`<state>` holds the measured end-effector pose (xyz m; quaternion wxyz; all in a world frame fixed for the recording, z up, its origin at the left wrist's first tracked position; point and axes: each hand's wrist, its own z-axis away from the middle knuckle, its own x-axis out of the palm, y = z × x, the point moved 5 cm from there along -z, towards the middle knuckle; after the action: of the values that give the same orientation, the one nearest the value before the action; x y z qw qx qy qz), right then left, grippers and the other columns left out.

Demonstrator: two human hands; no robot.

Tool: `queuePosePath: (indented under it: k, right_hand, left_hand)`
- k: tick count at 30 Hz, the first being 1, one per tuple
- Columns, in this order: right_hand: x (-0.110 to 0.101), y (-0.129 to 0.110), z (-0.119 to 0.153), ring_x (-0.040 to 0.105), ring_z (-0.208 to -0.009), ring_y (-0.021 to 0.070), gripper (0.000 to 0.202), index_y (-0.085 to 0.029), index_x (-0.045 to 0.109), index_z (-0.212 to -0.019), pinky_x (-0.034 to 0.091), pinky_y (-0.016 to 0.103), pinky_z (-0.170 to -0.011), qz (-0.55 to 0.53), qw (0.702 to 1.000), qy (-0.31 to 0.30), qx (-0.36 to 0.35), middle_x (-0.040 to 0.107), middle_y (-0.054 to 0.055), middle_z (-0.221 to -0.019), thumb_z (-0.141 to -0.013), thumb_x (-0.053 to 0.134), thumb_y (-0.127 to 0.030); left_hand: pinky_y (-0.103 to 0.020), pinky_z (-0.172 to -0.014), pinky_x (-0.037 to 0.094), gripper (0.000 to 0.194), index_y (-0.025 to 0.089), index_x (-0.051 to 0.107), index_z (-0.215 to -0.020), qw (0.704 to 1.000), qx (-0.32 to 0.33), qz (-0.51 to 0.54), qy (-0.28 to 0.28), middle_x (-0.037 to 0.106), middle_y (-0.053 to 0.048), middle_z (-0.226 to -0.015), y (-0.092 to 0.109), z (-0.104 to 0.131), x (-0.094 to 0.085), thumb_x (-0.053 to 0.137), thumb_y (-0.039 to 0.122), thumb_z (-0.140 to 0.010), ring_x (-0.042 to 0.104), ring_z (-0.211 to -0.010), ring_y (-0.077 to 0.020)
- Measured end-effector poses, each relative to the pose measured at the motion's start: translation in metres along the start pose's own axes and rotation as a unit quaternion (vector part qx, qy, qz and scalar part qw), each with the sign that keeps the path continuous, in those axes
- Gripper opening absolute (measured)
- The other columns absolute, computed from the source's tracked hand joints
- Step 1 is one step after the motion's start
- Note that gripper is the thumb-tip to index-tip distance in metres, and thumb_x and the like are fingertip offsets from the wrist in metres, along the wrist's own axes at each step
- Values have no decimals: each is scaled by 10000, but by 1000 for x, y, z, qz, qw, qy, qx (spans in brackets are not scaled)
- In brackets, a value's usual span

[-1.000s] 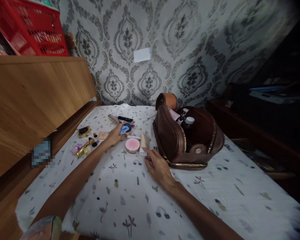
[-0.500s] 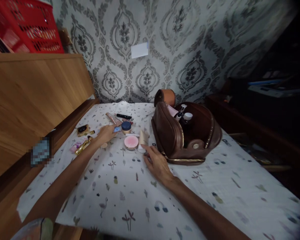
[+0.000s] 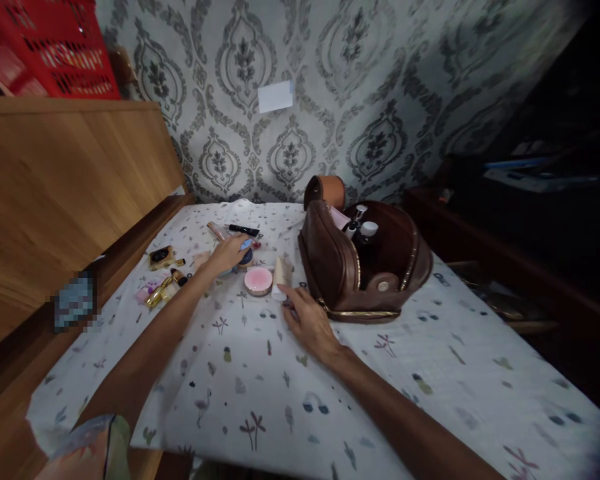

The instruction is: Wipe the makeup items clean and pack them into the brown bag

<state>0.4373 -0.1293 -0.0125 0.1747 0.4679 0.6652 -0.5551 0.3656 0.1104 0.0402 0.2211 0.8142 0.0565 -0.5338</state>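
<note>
On the printed cloth of the tabletop (image 3: 260, 373), the left hand (image 3: 229, 253) closes its grip over a small round blue-lidded jar (image 3: 245, 255), while the right hand (image 3: 307, 321) rests flat with loosely spread fingers beside the smooth brown leather bag (image 3: 340, 270).
</note>
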Motion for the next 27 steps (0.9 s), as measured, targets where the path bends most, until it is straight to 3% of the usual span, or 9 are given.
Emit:
queuePosePath:
  k: [4, 6, 11, 14, 18, 23, 27]
  right_hand:
    - [-1, -1, 0, 619, -849, 200, 431, -176, 553, -1325, 529, 358, -845, 1, 1000, -1, 5, 584, 92, -1037, -902, 483, -138]
    - [-2, -1, 0, 618, -845, 196, 430, -183, 555, -1325, 529, 349, -833, 5, 1000, -1, 9, 584, 88, -1034, -902, 487, -143]
    - [-2, -1, 0, 617, -833, 188, 438, -209, 560, -1321, 529, 330, -808, 8, 1000, 7, 2, 589, 71, -1010, -893, 496, -143]
    - [-1, 0, 0, 614, -842, 192, 443, -211, 557, -1324, 529, 340, -813, 3, 1000, 11, -3, 592, 75, -1020, -891, 491, -139]
    - [-2, 1, 1, 610, -843, 193, 449, -220, 543, -1337, 530, 339, -804, -1, 1000, 12, -5, 592, 75, -1026, -897, 488, -147]
    - [-3, 0, 1, 605, -846, 195, 442, -215, 545, -1334, 523, 330, -811, 4, 1000, 11, -6, 587, 75, -1019, -900, 488, -157]
    - [-1, 1, 1, 613, -841, 196, 435, -188, 547, -1331, 521, 340, -824, -5, 1000, 5, 0, 578, 85, -1029, -902, 476, -164]
  left_hand:
    - [-360, -833, 505, 426, 157, 682, -822, 999, -51, 3, 0, 679, -80, -762, -15, 9, -18, 402, 442, -969, 657, -837, -265]
    - [-348, -802, 511, 435, 160, 672, -777, 998, -67, 14, -6, 668, -65, -709, -20, 12, -19, 425, 473, -952, 654, -790, -259]
    - [-357, -964, 483, 359, 174, 672, -1074, 995, -71, 72, -23, 719, -96, -1129, -23, 16, -4, 480, 431, -913, 628, -1097, -273]
    - [-352, -966, 491, 401, 150, 668, -1110, 990, -69, 114, -47, 719, -102, -1159, -21, 25, -1, 455, 426, -912, 648, -1080, -262]
    - [-356, -923, 507, 420, 148, 657, -1121, 986, -72, 141, -48, 731, -75, -1076, -9, 49, -12, 508, 458, -878, 664, -1000, -251]
    - [-354, -929, 478, 307, 187, 669, -978, 990, -69, 111, 47, 715, -70, -1078, 23, 82, -33, 563, 454, -867, 641, -1002, -243]
    - [-346, -886, 468, 294, 184, 647, -907, 992, -57, 101, 59, 700, -79, -1040, 43, 102, -36, 493, 433, -923, 638, -964, -231]
